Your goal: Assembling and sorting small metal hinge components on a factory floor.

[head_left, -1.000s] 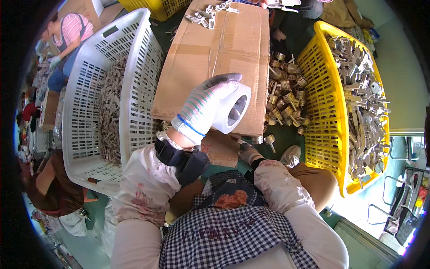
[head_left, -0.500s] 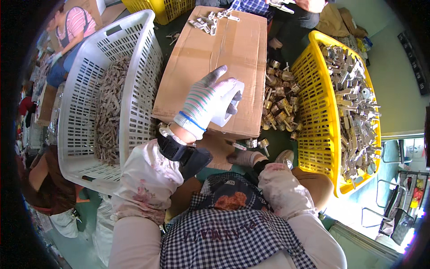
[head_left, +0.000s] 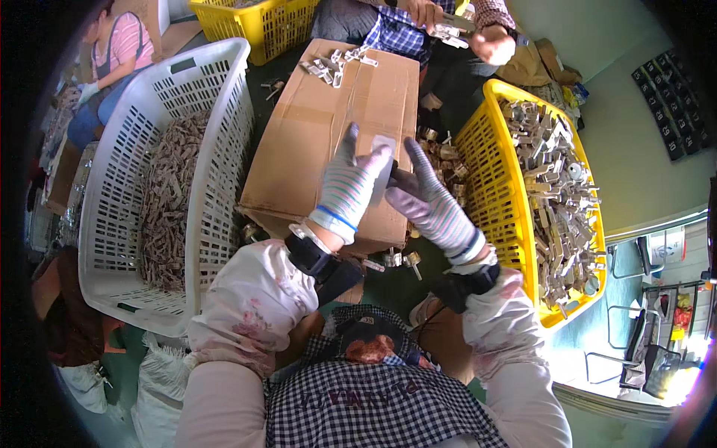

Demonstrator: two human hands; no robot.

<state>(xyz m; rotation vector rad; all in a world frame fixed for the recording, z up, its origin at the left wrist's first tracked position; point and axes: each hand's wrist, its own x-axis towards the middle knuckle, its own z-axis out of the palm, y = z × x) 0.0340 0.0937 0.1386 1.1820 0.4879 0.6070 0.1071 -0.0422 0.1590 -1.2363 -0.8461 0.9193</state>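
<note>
Both gloved hands, left hand [head_left: 351, 187] and right hand [head_left: 429, 205], close their fingers on a small grey metal part [head_left: 383, 168] above the cardboard box [head_left: 314, 127]; it looks stiff, light, best pinched by its edges; yellow basket [head_left: 485, 157] at three o'clock

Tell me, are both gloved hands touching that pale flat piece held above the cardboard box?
Touching. In the head view the left hand wraps its fingers round the pale flat piece, and the right hand presses its fingers against the piece's other side.
</note>
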